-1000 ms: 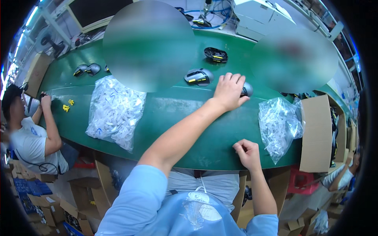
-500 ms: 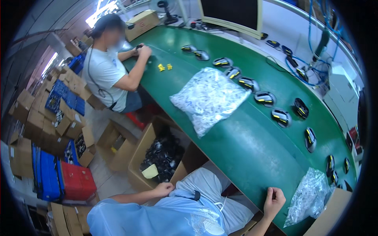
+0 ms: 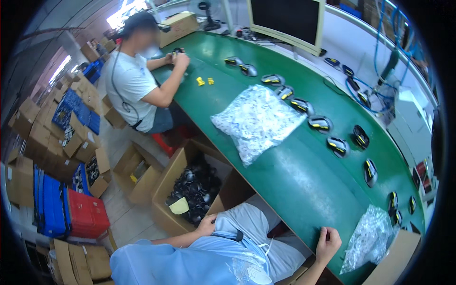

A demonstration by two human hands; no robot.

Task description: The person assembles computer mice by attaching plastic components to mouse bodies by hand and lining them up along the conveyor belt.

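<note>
My left hand rests against my left thigh, beside the grey shorts; its fingers are mostly turned out of sight. At the near edge of the green table, my right hand lies with its fingers curled in loosely, and nothing shows in it. A clear plastic bag sits just right of that hand. Farther up the table lies a large clear bag filled with small pale parts. Black-and-grey rounded shells with yellow strips, such as this shell, form a curved row along the far side.
Left of my legs stands an open cardboard box of black parts. A co-worker sits at the table's far left, hands on a dark piece near yellow parts. A monitor stands behind; a red crate is on the floor.
The whole view has shifted slightly as my head moved. My hands stay in nearly the same places. The co-worker still handles the dark piece.
</note>
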